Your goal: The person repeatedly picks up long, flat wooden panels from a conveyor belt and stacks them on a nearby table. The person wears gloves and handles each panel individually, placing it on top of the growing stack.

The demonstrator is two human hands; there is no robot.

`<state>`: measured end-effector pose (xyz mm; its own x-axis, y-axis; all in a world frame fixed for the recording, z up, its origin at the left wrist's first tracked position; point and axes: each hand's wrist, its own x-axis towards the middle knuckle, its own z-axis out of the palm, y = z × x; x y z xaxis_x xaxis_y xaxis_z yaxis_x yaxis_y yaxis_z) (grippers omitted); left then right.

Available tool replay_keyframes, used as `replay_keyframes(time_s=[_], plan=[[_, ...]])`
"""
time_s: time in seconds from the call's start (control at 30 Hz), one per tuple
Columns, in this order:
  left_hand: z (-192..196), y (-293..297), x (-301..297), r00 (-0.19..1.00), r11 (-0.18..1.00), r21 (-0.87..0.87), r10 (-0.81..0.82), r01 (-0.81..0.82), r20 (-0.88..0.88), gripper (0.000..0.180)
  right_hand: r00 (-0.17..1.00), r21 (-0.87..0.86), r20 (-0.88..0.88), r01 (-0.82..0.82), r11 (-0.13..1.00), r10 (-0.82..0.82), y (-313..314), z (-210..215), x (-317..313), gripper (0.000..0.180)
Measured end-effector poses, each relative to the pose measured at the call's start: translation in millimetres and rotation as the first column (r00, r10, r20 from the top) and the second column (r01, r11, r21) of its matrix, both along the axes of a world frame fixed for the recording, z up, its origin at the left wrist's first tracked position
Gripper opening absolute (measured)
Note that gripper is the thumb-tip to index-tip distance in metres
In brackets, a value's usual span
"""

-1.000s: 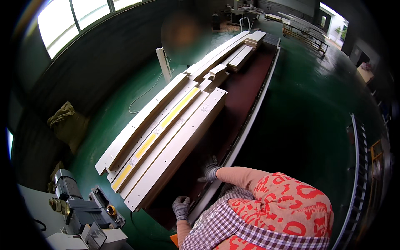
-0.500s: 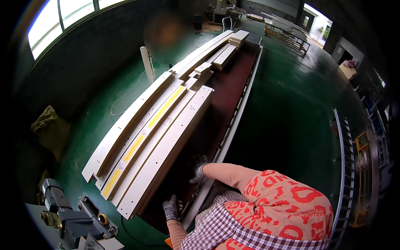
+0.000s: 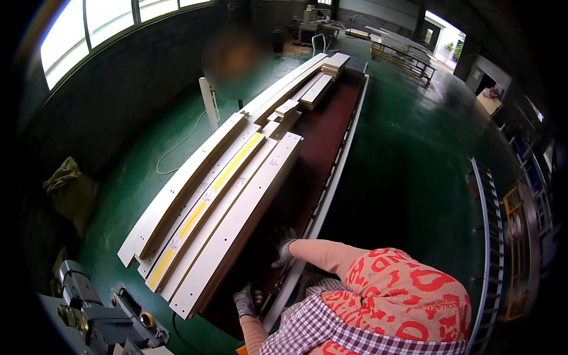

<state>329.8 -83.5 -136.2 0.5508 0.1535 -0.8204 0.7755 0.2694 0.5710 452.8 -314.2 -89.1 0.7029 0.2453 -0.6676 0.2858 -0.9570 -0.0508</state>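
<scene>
Spreading wide: my right hand (image 3: 284, 251), seemingly empty
Half-curled: my left hand (image 3: 243, 302); I can't tell its hold
Blocking beyond: white boards (image 3: 236, 223), stacked on red surface (image 3: 322, 127)
Lower left: electric motor (image 3: 80, 283)

Workshop with machine (image 3: 109, 319), stacked boards (image 3: 238, 223)

6 o'clock: right hand (image 3: 284, 251), fingertips lost in shadow | 7 o'clock: left hand (image 3: 245, 302), hold too dark to tell | 8 o'clock: grey machine (image 3: 112, 322) cut off below | 10 o'clock: window (image 3: 109, 23) cropped above | 11 o'clock: round blur (image 3: 238, 56) veils its backdrop | 1 o'clock: pile (image 3: 399, 44), details too small
</scene>
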Motion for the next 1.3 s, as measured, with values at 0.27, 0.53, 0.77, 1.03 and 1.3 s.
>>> replay_keyframes(time_s=[0.27, 0.53, 0.77, 1.03, 1.3], plan=[[-31, 13, 6, 0.996, 0.996, -0.066, -0.071, 0.067, -0.055, 0.058, 0.999, 0.029, 0.044, -0.005, 1.000, 0.004, -1, 1, -1, 0.118], [-52, 25, 7, 0.989, 0.991, -0.120, -0.074, 0.059, -0.125, 0.061, 1.000, 0.027, 0.006, -0.009, 1.000, 0.008, 1, -3, 0, 0.116], [-39, 22, 4, 0.992, 0.990, -0.138, -0.026, 0.009, -0.124, 0.055, 0.999, -0.002, -0.020, -0.036, 0.999, 0.036, 0, 2, 0, 0.113], [-40, 24, 5, 0.993, 0.990, -0.140, -0.013, -0.003, -0.113, 0.056, 0.999, 0.065, 0.045, -0.010, 0.998, 0.007, 1, -1, -1, 0.117], [-59, 34, 9, 0.987, 0.974, -0.215, -0.104, 0.075, -0.125, 0.060, 1.000, 0.028, 0.002, -0.028, 0.999, 0.028, 1, -5, 3, 0.117]])
